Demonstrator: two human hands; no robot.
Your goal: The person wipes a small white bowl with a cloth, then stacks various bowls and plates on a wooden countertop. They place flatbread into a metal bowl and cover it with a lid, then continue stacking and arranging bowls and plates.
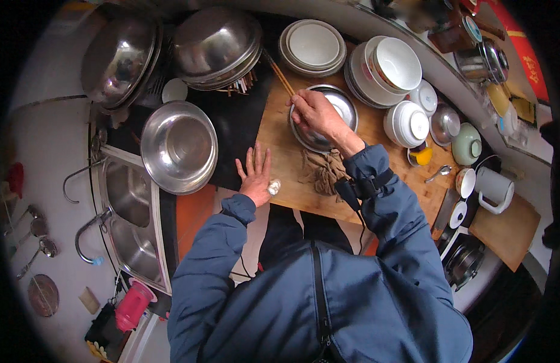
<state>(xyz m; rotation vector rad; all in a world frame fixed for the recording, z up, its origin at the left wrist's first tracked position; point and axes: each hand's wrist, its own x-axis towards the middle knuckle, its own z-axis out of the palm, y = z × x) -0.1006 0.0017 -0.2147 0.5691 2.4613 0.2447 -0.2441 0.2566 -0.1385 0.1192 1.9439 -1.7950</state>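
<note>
My right hand (316,112) is closed around a pair of wooden chopsticks (280,75), which stick out up and to the left. It is above a round stainless steel bowl (342,103) on the wooden board (277,127), and it hides part of the bowl's inside. My left hand (255,176) lies with fingers spread at the board's left edge, over the dark counter. Against its thumb side sits a small whitish, shiny lump (274,186) whose kind I cannot make out. A crumpled brown cloth (322,172) rests just below the bowl.
Stacked white bowls (398,63) and plates (313,43) line the board's far side. Left of it stand a large steel basin (178,147), upturned steel bowls (217,45) and a double sink (133,218). To the right lie a spoon (438,173), a knife (446,212) and a grey mug (494,187).
</note>
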